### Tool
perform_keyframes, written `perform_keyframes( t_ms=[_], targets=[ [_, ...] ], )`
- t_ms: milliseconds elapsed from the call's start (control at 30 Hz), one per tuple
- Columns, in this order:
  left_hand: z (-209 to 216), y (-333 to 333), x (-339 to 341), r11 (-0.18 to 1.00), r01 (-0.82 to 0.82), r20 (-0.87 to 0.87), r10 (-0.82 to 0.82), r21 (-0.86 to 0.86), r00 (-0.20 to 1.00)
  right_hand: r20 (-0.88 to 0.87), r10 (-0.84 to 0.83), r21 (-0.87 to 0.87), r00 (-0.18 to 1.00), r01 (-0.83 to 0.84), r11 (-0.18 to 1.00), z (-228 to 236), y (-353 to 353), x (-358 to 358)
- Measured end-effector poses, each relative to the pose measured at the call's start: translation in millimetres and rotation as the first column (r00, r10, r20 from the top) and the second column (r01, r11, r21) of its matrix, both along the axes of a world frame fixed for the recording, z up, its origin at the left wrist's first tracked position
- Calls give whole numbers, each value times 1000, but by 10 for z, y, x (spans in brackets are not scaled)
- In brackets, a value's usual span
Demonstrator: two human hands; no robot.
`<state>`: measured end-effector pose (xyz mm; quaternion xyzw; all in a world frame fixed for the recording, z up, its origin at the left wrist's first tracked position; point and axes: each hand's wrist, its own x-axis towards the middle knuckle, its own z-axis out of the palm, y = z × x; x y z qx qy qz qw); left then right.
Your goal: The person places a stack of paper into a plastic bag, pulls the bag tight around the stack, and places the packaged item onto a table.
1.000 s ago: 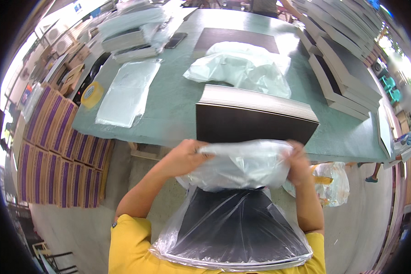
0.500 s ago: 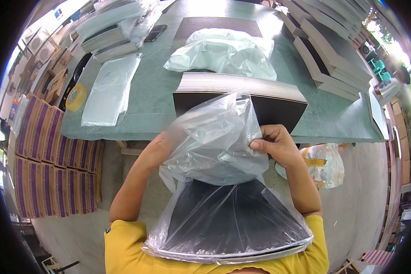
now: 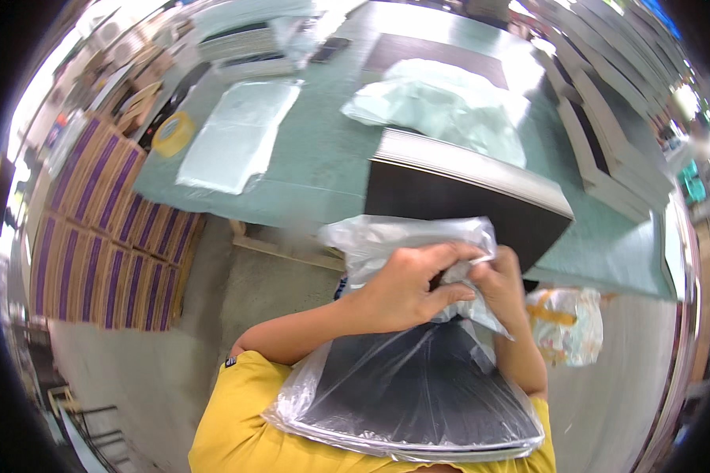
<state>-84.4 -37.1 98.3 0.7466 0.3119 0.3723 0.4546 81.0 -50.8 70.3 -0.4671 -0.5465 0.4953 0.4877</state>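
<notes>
A clear plastic bag [image 3: 363,244] encloses a stack of black boards [image 3: 418,370] leaning against my body, with pale edges along the bottom. The bag's upper part is bunched above the boards. My left hand [image 3: 414,288] reaches across and pinches the bunched plastic between thumb and fingers. Close beside it, my right hand [image 3: 501,284] is closed on the same plastic, slightly blurred. Just beyond both hands, a block of black boards with white edges [image 3: 450,193] stands at the table's near edge.
A green table [image 3: 315,173] holds crumpled plastic [image 3: 450,102], flat clear bags [image 3: 241,134], a yellow tape roll [image 3: 173,134], a dark phone [image 3: 330,50] and stacked boards [image 3: 615,173]. Brown-purple cartons [image 3: 110,236] stand at left. A taped plastic bundle [image 3: 568,323] lies below the table's right side.
My left hand has moved right to meet the right hand. The bag's spread upper part is now gathered between them. The whole view has shifted and tilted.
</notes>
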Motion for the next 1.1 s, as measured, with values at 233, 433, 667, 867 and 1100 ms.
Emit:
perform_keyframes(
  t_ms=[233,433,667,867,1100],
  targets=[
    [-231,124,54,979,39,148,-69,199,987,-264,236,12,935,-242,970,-40,61,291],
    [-1155,213,-1211,938,-215,-217,158,-271,963,-810,-283,-121,514,325,938,-228,-119,1105],
    [-1315,94,-2628,203,-883,-111,979,423,172,-201,-543,85,816,566,820,-590,-556,1713],
    [-103,304,-818,798,-599,233,573,60,786,-319,-59,-176,946,2,984,221,-156,445],
    [181,156,33,992,113,-24,-112,56,993,-651,132,-105,748,-261,959,122,53,126]
  ],
)
